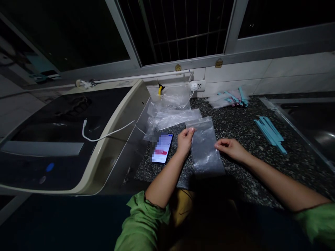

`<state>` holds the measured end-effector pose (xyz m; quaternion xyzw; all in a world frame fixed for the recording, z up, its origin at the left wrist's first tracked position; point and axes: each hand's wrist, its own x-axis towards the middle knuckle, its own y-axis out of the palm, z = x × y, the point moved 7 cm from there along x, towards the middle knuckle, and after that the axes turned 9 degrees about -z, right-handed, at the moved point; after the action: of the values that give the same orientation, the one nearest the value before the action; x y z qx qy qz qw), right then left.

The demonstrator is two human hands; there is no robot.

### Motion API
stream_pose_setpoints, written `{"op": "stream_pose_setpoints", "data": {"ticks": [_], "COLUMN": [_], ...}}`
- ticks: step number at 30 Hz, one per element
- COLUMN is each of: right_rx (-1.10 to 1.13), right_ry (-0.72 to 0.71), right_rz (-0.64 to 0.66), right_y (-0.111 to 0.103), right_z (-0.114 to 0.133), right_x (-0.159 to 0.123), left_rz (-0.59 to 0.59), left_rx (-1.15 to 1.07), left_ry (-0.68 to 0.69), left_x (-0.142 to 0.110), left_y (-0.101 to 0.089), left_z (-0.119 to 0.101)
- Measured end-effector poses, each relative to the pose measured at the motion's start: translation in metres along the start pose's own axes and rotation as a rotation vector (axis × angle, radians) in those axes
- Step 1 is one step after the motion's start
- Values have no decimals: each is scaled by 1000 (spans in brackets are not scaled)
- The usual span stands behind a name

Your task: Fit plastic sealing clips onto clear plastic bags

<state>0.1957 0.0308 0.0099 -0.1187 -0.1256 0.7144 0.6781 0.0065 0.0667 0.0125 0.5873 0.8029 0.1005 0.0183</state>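
Observation:
A clear plastic zip bag [206,150] lies flat on the dark speckled counter in front of me, its zip end pointing away. My left hand [185,141] pinches the bag's left edge near the zip, thumb and fingers closed. At the bag's right edge is my right hand [231,148], its thumb and fingertips pressed together on or right beside the plastic. Nothing shows inside the bag. Left of my left hand, a phone [162,149] with a lit screen rests on the counter. A bundle of light-blue strips [270,133] lies to the right of my right hand.
More clear bags [175,116] are piled behind the phone. A clear bag with blue and pink strips [232,97] lies near the tiled wall. A washing machine [112,115] stands left, a white cable [104,137] across it. A charger [194,87] sits in the wall socket. On the right is a sink [319,122].

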Motion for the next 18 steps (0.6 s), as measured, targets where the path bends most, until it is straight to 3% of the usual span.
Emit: {"op": "stream_pose_setpoints", "data": {"ticks": [9,18], "right_rx": [-9,-51], "right_ry": [-16,13], "right_rz": [-29,123], "right_y": [-2,12], "right_z": [2,-2], "right_x": [1,-5], "left_rz": [-21,-172], "left_rx": [-13,-28], "left_ry": [22,65], "left_x": [-1,9], "left_y": [-1,-17], "left_z": [-4,-5]}}
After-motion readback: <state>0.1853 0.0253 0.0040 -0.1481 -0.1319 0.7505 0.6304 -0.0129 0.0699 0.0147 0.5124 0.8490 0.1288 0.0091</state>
